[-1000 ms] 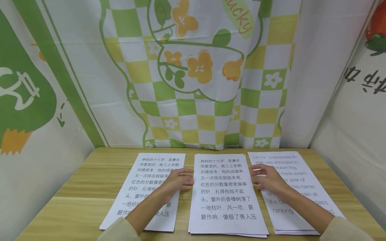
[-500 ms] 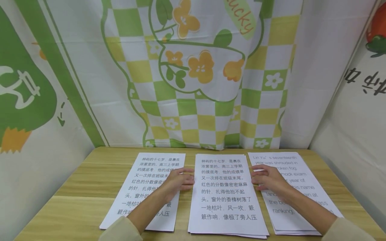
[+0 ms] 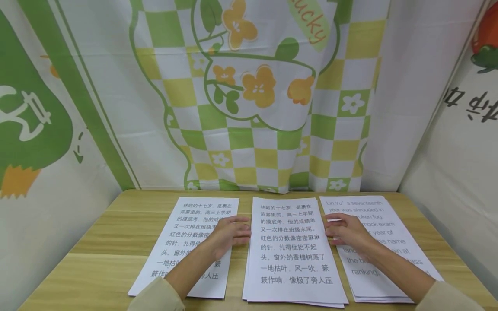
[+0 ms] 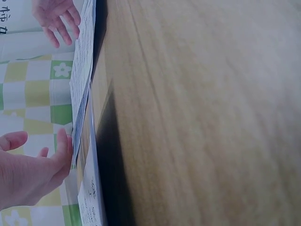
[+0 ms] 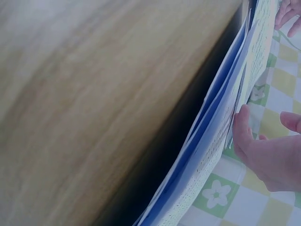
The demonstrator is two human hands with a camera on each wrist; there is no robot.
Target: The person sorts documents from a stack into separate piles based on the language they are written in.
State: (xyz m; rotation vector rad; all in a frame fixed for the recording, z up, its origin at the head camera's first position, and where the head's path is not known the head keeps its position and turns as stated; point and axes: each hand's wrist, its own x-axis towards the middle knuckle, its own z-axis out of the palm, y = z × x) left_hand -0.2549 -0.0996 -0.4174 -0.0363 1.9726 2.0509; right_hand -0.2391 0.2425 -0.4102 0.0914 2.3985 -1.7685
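Observation:
In the head view a stack of printed paper sheets (image 3: 289,250) lies in the middle of the table, with Chinese text on top and its sheets slightly out of line. My left hand (image 3: 227,237) stands at its left edge, over part of the left paper stack (image 3: 202,211), fingers loosely bent. At the right edge is my right hand (image 3: 348,235), its fingertips right by the sheets and its palm over the right paper stack (image 3: 397,255), printed in English. Both wrist views show the thumbs apart from the fingers, with no paper pinched between them.
The wooden table (image 3: 97,242) carries the three stacks side by side. A checked curtain (image 3: 253,151) with flowers hangs along its back edge. Printed white cloth walls (image 3: 459,172) stand on both sides.
The top sheet of the middle stack has shifted slightly to the right, out of line with the sheets under it. Both hands have stayed almost in place.

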